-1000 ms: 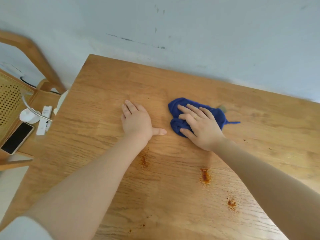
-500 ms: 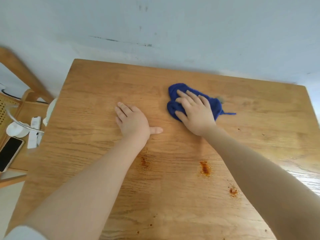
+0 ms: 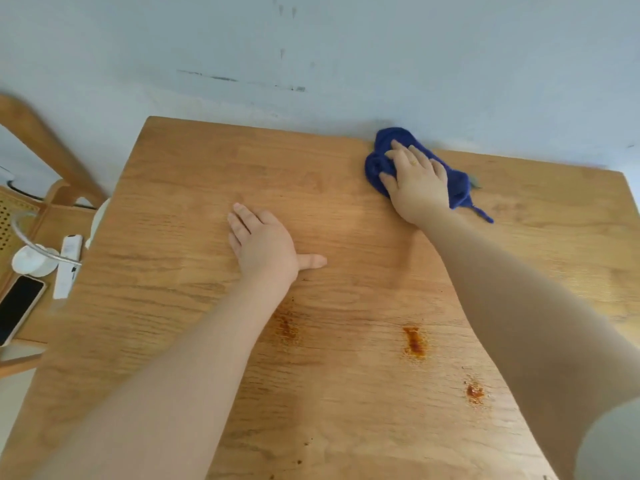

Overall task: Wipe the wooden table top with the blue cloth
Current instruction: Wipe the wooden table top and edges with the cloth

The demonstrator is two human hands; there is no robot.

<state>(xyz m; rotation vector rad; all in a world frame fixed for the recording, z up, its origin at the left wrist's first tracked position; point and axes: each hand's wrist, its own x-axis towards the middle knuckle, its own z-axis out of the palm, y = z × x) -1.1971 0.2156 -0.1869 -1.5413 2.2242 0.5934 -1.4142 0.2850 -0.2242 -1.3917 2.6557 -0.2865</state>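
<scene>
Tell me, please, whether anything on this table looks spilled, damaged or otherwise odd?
Yes: three reddish-brown stains sit on the near half of the wooden table top, with smaller specks closer in. The right hand presses the blue cloth at the far edge by the wall, well away from them.

domestic room, likely a dining or living area. evidence: wooden table top (image 3: 194, 188) set against a scuffed pale painted wall (image 3: 381, 57); reddish-brown sauce-like stains (image 3: 414, 342) on the wood; wooden chair with woven cane panel (image 3: 14, 216) to the left, bearing a smartphone (image 3: 17, 308) and a white remote (image 3: 69, 265).
</scene>
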